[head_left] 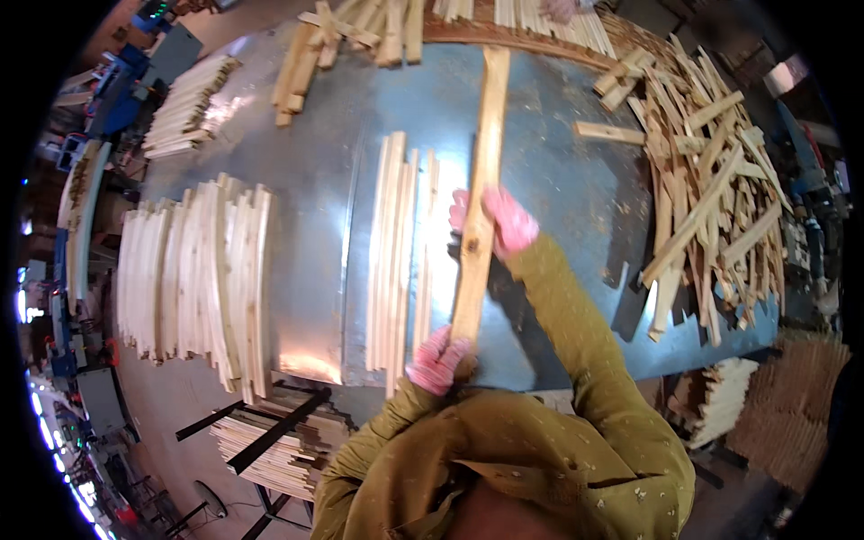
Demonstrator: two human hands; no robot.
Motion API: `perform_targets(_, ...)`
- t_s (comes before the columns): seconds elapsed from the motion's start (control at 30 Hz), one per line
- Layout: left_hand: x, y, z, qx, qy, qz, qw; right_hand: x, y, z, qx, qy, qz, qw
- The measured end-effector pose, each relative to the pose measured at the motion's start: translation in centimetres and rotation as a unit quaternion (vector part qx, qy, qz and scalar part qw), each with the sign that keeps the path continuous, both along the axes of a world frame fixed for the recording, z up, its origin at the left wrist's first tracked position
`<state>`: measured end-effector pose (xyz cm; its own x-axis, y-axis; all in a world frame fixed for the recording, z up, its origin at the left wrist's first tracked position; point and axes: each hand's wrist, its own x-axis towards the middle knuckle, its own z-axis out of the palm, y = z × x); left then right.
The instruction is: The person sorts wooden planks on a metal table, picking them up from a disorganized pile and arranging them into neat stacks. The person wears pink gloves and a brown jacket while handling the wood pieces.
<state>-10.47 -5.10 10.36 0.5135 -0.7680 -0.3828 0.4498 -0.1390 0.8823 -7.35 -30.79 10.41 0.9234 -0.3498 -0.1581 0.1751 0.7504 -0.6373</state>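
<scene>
A long wooden board (488, 126) with a dark knot is held up lengthwise in front of me, above the metal table. My left hand (437, 362), in a pink glove, grips its near end. My right hand (508, 220), gloved alike, is closed around the middle, with fingers showing on the board's left side. Just left of the board, several pale wooden strips (392, 252) lie side by side on the table, pointing away from me.
The metal table (306, 207) carries a wide row of pale strips (193, 279) at left and a smaller stack (187, 108) at far left. A jumbled heap of boards (715, 189) covers the right side. More boards (387, 31) lie at the far edge, near another person's hand (560, 9).
</scene>
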Motion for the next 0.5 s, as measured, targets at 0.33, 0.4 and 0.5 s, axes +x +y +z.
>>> perform_targets(0.33,3.8,0.1,-3.5,-0.048,-0.131,0.23,0.963,1.8,9.7,-0.5,-0.171,0.078,-0.032,0.982)
perform_targets(0.4,5.3,1.7,-4.2,-0.053,-0.112,0.275,0.953,9.7,4.0,-0.7,-0.194,0.03,-0.005,0.98)
perform_targets(0.5,8.7,3.5,-3.3,0.042,-0.197,0.319,0.926,21.2,-4.3,5.6,-0.455,0.259,-0.116,0.844)
